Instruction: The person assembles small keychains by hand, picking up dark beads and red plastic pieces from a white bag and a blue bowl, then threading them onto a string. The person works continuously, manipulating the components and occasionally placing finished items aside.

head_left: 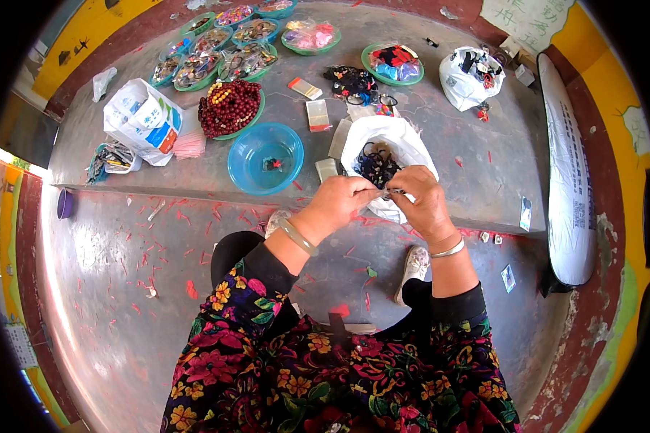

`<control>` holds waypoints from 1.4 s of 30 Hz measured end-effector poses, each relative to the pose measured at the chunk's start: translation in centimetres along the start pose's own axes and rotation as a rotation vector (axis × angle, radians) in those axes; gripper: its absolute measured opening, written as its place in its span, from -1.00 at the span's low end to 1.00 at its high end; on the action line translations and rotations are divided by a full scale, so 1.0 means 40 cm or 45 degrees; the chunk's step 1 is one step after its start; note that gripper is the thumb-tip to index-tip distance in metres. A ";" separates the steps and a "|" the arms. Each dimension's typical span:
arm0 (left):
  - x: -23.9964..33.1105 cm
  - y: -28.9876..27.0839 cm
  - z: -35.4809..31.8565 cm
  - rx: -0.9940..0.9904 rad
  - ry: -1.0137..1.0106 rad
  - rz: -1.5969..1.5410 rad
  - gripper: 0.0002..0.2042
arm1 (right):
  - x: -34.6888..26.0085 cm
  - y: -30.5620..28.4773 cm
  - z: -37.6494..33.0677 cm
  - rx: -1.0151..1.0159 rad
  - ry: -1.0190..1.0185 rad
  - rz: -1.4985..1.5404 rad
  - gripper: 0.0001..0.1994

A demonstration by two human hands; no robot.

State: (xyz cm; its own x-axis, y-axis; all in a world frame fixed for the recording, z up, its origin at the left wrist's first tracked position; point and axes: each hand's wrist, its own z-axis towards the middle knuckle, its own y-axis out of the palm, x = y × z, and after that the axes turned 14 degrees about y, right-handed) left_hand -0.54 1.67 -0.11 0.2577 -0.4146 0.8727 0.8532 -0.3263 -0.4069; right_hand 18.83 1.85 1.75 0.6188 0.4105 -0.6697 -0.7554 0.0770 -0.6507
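My left hand (339, 203) and my right hand (422, 200) meet in front of me, fingertips pinched together on a small dark item (390, 192) that is too small to make out. Both wrists wear bangles. Just behind the hands stands an open white plastic bag (404, 138) filled with dark rings or bands. Left of it sits a blue bowl (256, 160) with one small piece inside. A green tray of dark red beads (230, 108) lies further back on the raised concrete step.
Several green trays of mixed trinkets (217, 50) line the back. A white printed bag (143, 119) lies at left, another white bag (469, 76) at back right, a long white sack (567, 166) at right. Red scraps litter the floor (123, 260).
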 end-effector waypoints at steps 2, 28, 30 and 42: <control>-0.007 0.003 -0.002 0.064 -0.010 -0.117 -0.83 | -0.029 0.010 0.008 0.101 0.363 0.267 -0.76; 0.020 0.000 0.002 0.055 -0.247 -0.963 -0.74 | 0.014 0.003 -0.004 -0.343 0.892 1.158 -0.85; 0.018 0.005 0.001 0.103 -0.229 -0.983 -0.74 | 0.019 0.007 -0.005 -0.342 0.888 1.167 -0.85; 0.012 0.016 0.008 0.223 -0.262 -0.896 -0.74 | 0.024 0.039 -0.006 0.086 0.748 0.944 -0.88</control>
State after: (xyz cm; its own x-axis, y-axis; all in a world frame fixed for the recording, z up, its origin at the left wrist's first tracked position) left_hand 0.28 1.55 0.14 -0.3102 0.0144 0.9506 0.9029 -0.3086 0.2993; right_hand 18.30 2.13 0.00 -0.0281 -0.1456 -0.9889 -0.9989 0.0404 0.0224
